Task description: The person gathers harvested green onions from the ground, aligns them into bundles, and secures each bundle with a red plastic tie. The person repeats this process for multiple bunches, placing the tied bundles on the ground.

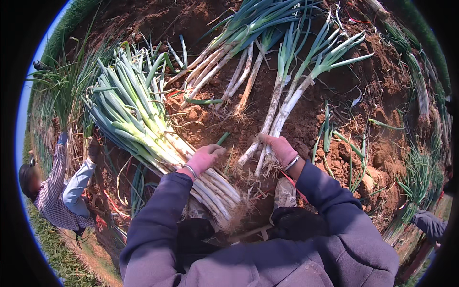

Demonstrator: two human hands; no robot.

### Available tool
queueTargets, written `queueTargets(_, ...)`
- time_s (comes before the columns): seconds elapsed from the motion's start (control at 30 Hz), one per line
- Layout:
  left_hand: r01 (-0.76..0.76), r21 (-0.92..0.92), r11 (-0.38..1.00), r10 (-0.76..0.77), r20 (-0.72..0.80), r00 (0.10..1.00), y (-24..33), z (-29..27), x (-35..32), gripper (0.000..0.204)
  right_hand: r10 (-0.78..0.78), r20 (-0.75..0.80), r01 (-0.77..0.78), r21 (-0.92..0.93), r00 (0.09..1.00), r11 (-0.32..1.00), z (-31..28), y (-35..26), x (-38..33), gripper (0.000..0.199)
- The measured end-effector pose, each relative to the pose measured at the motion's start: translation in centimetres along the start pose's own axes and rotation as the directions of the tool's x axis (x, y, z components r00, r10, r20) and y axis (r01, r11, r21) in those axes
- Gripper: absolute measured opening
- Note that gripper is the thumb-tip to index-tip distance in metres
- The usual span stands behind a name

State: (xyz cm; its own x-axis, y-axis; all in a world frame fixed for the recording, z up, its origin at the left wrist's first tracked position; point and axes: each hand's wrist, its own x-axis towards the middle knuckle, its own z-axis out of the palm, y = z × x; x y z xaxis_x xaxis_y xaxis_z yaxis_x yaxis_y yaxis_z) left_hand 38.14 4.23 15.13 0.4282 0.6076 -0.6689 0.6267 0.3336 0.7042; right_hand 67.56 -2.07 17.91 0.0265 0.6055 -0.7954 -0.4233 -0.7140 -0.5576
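Note:
My left hand [204, 158], in a pink glove, rests on top of a big bundle of leeks [143, 124] that lies across my left knee, white stems and roots toward me, green leaves fanning up left. My right hand [279, 149], also pink-gloved, grips the white stems of two or three leeks [282, 107] near their muddy roots; their green tops reach up to the right. Both sleeves are dark blue.
More pulled leeks [234, 52] lie on the brown soil [363, 95] ahead. A person in a checked shirt [52, 191] crouches at the left among standing leeks. Another person's sleeve [430, 224] shows at the right edge. My shoe [285, 193] stands on the dirt.

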Motion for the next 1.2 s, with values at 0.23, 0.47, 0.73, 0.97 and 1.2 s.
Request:
queueTargets(0.23, -0.004, -0.368, 0.93, 0.141, 0.346, 0.927, 4.1, 15.4, 2.2, 0.034, 0.15, -0.063, -0.162, -0.323, 0.987, 0.932, -4.4, 8.7, -6.1, 0.027)
queueTargets(0.47, -0.008, -0.759, 0.651, 0.132, 0.103, 0.986, 15.7, 12.6, -6.2, 0.02, -0.163, -0.124, 0.076, -0.519, 0.979, 0.851, -1.0, -6.6, -22.3, 0.019)
queueTargets(0.73, 0.345, -0.79, 0.506, -0.089, 0.35, 0.933, 4.5, 22.1, -2.7, 0.039, -0.159, -0.47, -0.391, -0.845, 0.868, 0.365, -2.8, 12.9, -8.7, 0.06)
queueTargets(0.97, 0.191, -0.447, 0.874, -0.046, 0.316, 0.948, 4.4, 21.9, -4.2, 0.03, -0.112, -0.381, -0.005, -0.293, 0.918, 0.956, -4.5, 19.4, -12.0, 0.047)
queueTargets(1.2, -0.074, -0.797, 0.6, 0.231, 0.084, 0.969, 11.7, 11.6, -6.0, 0.022, 0.129, -0.321, -0.049, 0.246, 0.938, 0.968, -5.0, 18.5, -15.3, 0.031)
